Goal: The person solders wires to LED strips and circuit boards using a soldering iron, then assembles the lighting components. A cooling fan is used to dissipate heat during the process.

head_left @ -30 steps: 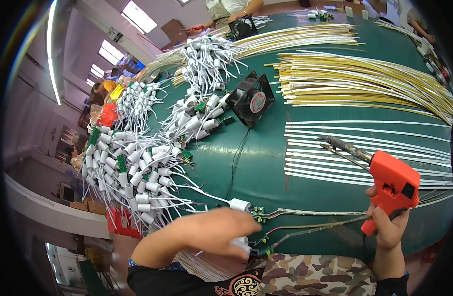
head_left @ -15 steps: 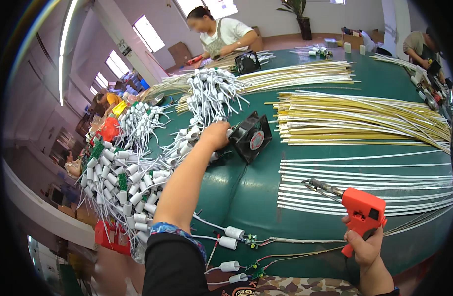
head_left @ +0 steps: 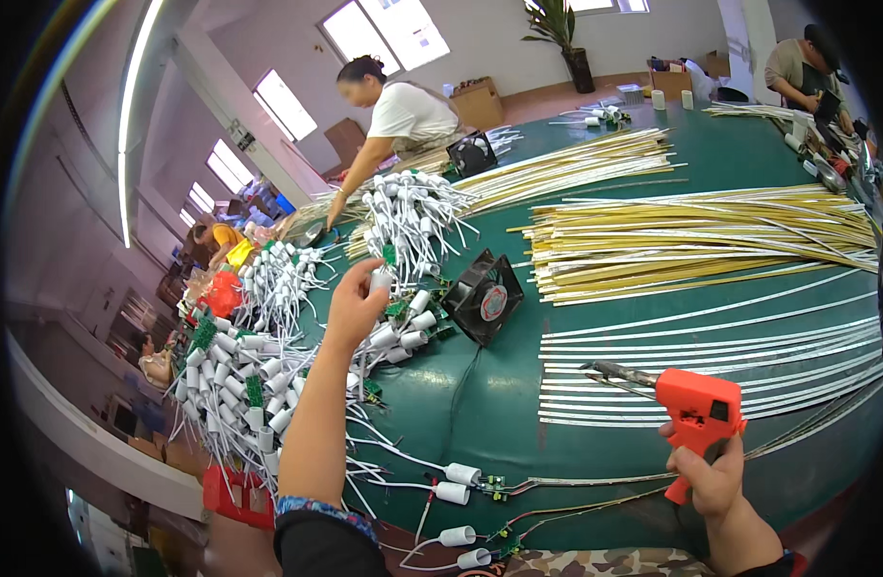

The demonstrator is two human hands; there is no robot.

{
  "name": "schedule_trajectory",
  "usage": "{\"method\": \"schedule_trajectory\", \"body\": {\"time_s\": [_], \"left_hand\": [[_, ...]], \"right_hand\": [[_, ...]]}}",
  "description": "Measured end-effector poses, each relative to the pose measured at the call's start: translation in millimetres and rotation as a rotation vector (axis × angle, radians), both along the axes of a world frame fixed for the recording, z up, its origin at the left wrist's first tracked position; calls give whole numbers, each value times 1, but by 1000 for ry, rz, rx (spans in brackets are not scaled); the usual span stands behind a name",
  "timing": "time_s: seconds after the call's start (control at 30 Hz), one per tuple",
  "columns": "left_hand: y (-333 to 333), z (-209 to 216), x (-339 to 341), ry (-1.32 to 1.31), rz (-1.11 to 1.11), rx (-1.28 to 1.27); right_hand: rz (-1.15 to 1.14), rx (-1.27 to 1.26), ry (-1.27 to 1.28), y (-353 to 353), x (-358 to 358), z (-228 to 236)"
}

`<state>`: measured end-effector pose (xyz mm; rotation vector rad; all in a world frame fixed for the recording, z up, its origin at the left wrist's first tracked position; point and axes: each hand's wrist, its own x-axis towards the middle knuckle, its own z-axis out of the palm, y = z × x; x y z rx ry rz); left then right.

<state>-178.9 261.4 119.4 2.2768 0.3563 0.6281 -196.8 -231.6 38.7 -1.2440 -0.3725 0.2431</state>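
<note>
My left hand (head_left: 353,310) is raised over a heap of white lamp caps, its fingers closed around one white plastic lamp cap (head_left: 381,280) with a small green circuit board at its top. My right hand (head_left: 712,481) grips a red soldering gun (head_left: 696,399) by its handle; the tip points left, above white LED strips (head_left: 595,396) laid side by side. A black square fan (head_left: 484,296) stands to the right of my left hand. Near me, several white caps (head_left: 451,492) with circuit boards are wired to long thin strips.
A large heap of wired caps (head_left: 232,385) covers the table's left side. Thick bundles of yellow and white strips (head_left: 672,240) lie across the green table (head_left: 432,394). Across it, a person (head_left: 403,115) reaches toward a dark pan; another person (head_left: 802,77) works at far right.
My left hand has risen from the heap beside the fan, a lamp cap now visible in it. The soldering gun stays nearly still. The person opposite has stretched an arm toward the table.
</note>
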Motion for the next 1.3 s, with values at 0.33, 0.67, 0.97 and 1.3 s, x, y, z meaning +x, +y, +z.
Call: {"method": "schedule_trajectory", "body": {"time_s": [0.33,0.67,0.97,1.3], "left_hand": [[-171,-42,-70,81,-736,-1414],[-249,-86,-53,463,-924,-1660],[-260,-89,-54,676,-888,-1056],[-280,-78,-37,699,-833,-1190]], "right_hand": [[60,102,133,8,-5,-9],[13,-75,172,10,8,-8],[85,-32,212,3,12,-11],[143,-249,163,4,10,-2]]}}
